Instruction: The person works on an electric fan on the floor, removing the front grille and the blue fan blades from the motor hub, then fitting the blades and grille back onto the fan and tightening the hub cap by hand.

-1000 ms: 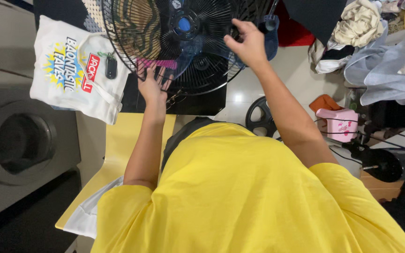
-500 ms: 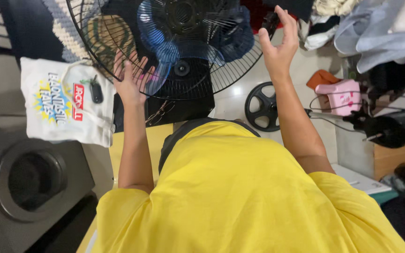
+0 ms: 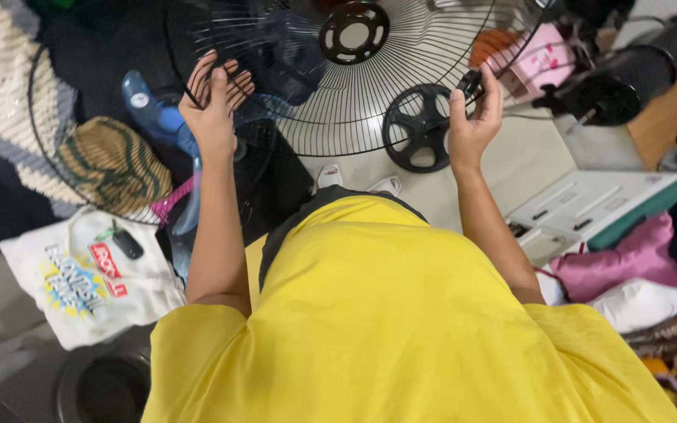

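Observation:
I hold a round black wire fan grille point(image 3: 401, 70) up in front of me, its black centre ring point(image 3: 354, 31) near the top of the view. My left hand point(image 3: 213, 106) grips the grille's left rim, with fingers laid over the wires. My right hand point(image 3: 473, 117) is closed on the lower right rim. Behind and left of the grille stands the fan point(image 3: 162, 125) with translucent blue blades and its rear guard. My yellow shirt fills the lower half of the view.
A black spoked disc point(image 3: 421, 129) lies on the floor beyond the grille. A white printed bag point(image 3: 80, 286) and a green striped cloth point(image 3: 115, 160) sit at the left. A white case point(image 3: 589, 205), pink cloth point(image 3: 636, 258) and a black motor-like part point(image 3: 613, 86) crowd the right.
The grille has come away from the fan and swung to the right. Both hands, open against it before, now hold its rim. The view has shifted right.

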